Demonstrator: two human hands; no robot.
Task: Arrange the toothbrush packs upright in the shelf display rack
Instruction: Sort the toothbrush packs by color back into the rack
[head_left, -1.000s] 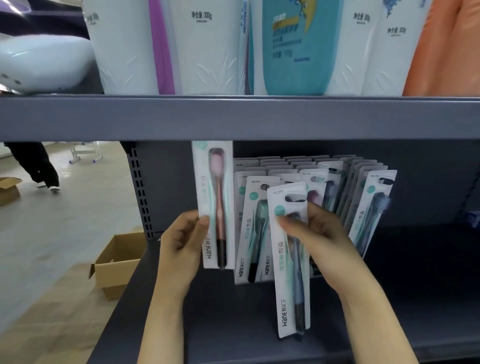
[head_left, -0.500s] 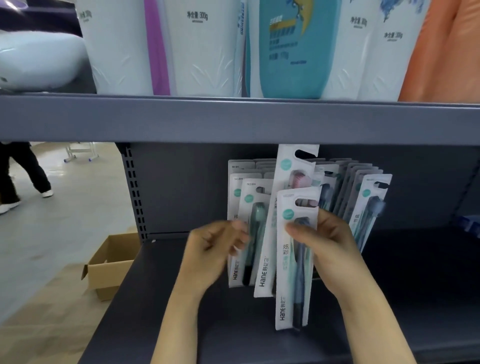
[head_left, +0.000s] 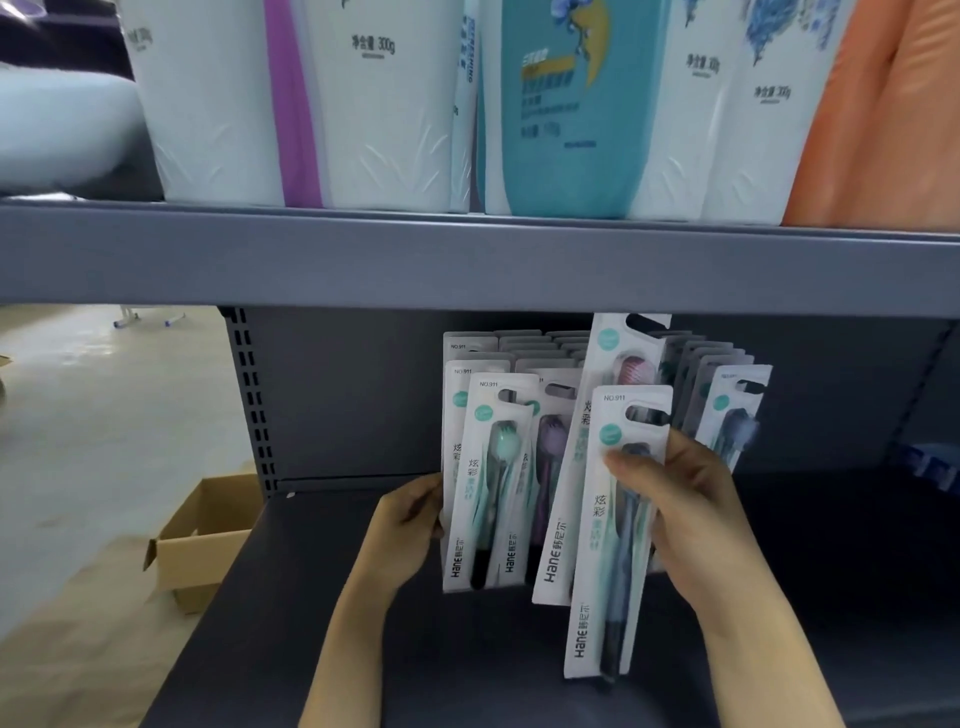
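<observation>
Packs in the rack (head_left: 524, 358) carry "NO.911" at the top corner and "Hane" with Chinese script at the foot; "炫彩" reads down the card face. Upper shelf (head_left: 467, 260) holds white pouches (head_left: 384, 104) marked "净含量 300g" and a teal pouch (head_left: 561, 104) whose print is too blurred to read.

Right hand (head_left: 691, 519) holds the dark pack (head_left: 618, 530) — thumb across the card front, fingers curled behind it, pinching it. The pack hangs upright, in front of the rack's right half, its foot well below the other packs. Just behind it stands the pink pack (head_left: 608, 415), leaning slightly, its top reaching the underside of the upper shelf; I cannot tell whether the right fingers also hold it.

Left hand (head_left: 410, 525) sits at the left edge of the front rows, fingers curled around the card edges beside the teal pack (head_left: 493, 483); fingertips hidden behind the cards.

Versus 1.0 s ago: the pink pack was in the left hand, held apart to the left of the rack — now it is in among the packs at centre-right, and the left hand has gone to the rack's left edge. The dark pack remains in the right hand, at much the same height.

Cardboard box (head_left: 208, 540) on the floor at left.
</observation>
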